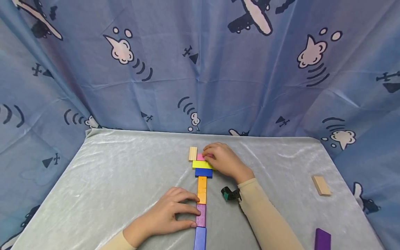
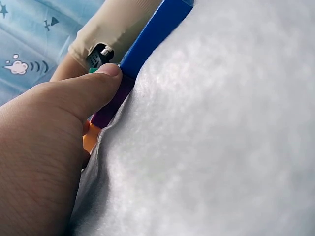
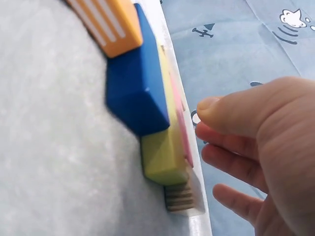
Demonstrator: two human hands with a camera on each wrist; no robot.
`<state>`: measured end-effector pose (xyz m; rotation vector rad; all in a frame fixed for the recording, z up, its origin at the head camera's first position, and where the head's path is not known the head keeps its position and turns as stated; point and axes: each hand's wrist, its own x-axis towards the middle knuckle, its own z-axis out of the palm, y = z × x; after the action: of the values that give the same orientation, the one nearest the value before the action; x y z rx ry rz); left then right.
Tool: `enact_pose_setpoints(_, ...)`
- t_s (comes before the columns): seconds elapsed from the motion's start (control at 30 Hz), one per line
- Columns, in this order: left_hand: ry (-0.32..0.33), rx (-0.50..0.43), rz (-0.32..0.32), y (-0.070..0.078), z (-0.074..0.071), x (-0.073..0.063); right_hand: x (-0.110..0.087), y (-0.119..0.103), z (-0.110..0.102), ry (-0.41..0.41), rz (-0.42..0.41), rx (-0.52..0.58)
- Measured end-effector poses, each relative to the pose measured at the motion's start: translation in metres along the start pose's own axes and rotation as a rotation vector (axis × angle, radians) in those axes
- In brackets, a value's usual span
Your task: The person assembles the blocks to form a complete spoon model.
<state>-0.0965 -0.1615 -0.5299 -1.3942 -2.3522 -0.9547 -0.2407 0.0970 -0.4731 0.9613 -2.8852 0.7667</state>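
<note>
A line of coloured wooden blocks lies along the cloth in the head view. My left hand rests beside it, fingertips touching the left side of the orange block and purple block; a lighter blue block lies nearest me. Farther up, a dark blue block, a yellow block and a pink block lie crosswise. Over the right end of the pink one is my right hand, its fingers loosely bent and holding nothing. A plain wood block stands to the left.
In the right wrist view, a ridged wood block sits beyond the yellow end. Off to the right on the cloth are a plain wood block and a dark purple block. A patterned blue curtain hangs behind.
</note>
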Motion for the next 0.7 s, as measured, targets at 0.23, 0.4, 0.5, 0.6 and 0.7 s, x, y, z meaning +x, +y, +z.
enact_pose_setpoints(0.23,0.009,-0.004,0.013,0.003,0.001,0.001,-0.008,-0.01,-0.013,0.015,0.008,-0.067)
enact_pose_setpoints(0.4,0.01,-0.003,0.019,0.003,0.004,0.002,-0.021,-0.016,-0.03,0.038,0.003,-0.141)
enact_pose_setpoints(0.5,0.005,0.0,0.016,0.003,0.005,0.003,-0.035,-0.017,-0.042,0.053,-0.012,-0.182)
enact_pose_setpoints(0.6,0.003,0.004,0.007,0.002,0.004,0.002,-0.052,-0.018,-0.052,0.065,-0.025,-0.213)
enact_pose_setpoints(0.7,-0.003,0.009,0.0,0.002,0.002,0.0,-0.074,-0.016,-0.059,0.087,-0.024,-0.236)
